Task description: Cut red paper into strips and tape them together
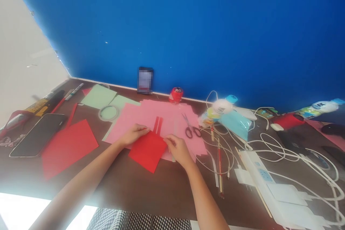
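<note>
A piece of red paper (pixel 148 152) is held between my two hands above the front edge of the pink sheets. My left hand (pixel 136 133) pinches its upper left corner. At the right corner, my right hand (pixel 176 148) grips it with thumb and fingers together. Just beyond the paper, two narrow red strips (pixel 157 125) lie on the pink paper (pixel 144 109). Scissors (pixel 192 129) with dark handles rest to the right of the strips. Another red sheet (pixel 71 147) lies on the table to the left.
A roll of tape (pixel 108 113) sits by green paper (pixel 101 96). A phone (pixel 37 134) lies at left; another phone (pixel 145 80) leans on the blue wall. Bottles of glue (pixel 217 111), white cables and a power strip (pixel 256 169) crowd the right side.
</note>
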`<state>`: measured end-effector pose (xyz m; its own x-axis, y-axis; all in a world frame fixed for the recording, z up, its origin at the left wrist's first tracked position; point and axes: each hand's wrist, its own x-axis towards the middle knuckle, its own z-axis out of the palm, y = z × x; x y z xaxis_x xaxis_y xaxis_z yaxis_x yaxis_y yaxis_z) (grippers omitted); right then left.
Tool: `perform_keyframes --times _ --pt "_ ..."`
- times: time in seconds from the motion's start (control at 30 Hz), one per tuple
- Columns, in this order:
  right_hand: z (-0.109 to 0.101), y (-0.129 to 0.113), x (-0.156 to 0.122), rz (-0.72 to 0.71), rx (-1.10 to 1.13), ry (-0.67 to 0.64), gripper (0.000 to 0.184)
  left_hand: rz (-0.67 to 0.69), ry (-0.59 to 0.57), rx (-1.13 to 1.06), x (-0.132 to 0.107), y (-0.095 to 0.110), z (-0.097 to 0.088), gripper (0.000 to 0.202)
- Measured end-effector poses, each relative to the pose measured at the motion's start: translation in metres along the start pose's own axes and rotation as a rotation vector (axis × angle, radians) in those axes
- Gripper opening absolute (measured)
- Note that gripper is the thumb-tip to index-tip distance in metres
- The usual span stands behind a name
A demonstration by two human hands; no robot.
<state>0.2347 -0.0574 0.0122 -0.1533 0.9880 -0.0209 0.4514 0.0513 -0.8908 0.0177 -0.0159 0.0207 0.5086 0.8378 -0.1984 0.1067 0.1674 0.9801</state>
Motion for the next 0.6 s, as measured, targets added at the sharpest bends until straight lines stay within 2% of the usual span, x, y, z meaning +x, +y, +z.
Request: perform_keyframes --times 0.2,0.3,0.47,0.6 --pt "-0.001 -0.001 -0.002 -0.014 -0.001 -0.01 0.027 0.07 0.043 0.07 0.002 0.001 -0.001 0.038" --pt "-0.005 0.002 -0.001 -0.062 -0.094 0.008 0.026 0.088 0.039 0.087 0.004 -0.002 -0.001 0.04" --pt "-0.006 0.01 0.003 -0.202 -0.375 0.164 0.02 0.163 0.103 0.222 0.008 -0.009 0.007 0.035" --pt "0.0 0.009 0.003 -0.329 -0.417 0.227 0.016 0.246 0.061 0.281 0.006 -0.009 0.015 0.035"
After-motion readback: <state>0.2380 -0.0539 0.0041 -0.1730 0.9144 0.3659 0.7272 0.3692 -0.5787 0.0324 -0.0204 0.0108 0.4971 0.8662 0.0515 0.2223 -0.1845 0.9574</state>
